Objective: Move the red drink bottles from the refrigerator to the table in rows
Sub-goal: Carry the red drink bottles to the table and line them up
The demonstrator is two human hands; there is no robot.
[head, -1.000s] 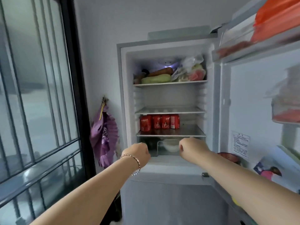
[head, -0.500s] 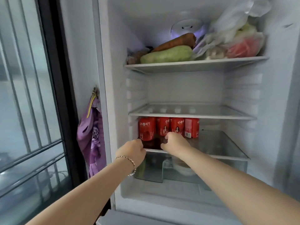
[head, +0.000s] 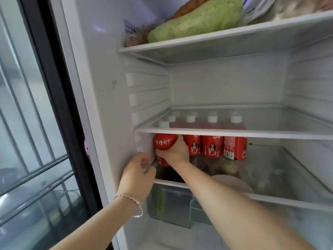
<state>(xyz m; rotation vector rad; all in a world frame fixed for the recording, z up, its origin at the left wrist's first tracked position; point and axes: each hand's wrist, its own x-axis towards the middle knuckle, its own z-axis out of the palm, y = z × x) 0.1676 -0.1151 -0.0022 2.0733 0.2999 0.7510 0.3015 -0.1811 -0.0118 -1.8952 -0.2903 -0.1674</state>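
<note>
Several red drink bottles with white caps stand in rows on the refrigerator's lower glass shelf (head: pixel 288 202). My right hand (head: pixel 175 152) grips the leftmost front bottle (head: pixel 163 143) from its right side, with the thumb under its label. Beside it stand more red bottles (head: pixel 212 147), the rightmost (head: pixel 235 147) showing a barcode. My left hand (head: pixel 137 171), with a bracelet on the wrist, is at the base of the gripped bottle with its fingers curled. Whether it holds the bottle is unclear. Further bottles behind show only as caps through the glass shelf above (head: pixel 234 132).
The top shelf holds a large green vegetable (head: pixel 196 22), a carrot and bagged food. A white bowl (head: pixel 232 183) and a clear drawer (head: pixel 169 204) lie below the bottle shelf. A barred glass door (head: pixel 36 159) is close on the left.
The view has closed in on the bottle shelf. My right hand has reached in and taken hold of the leftmost front bottle. My left hand has moved up to that bottle's base.
</note>
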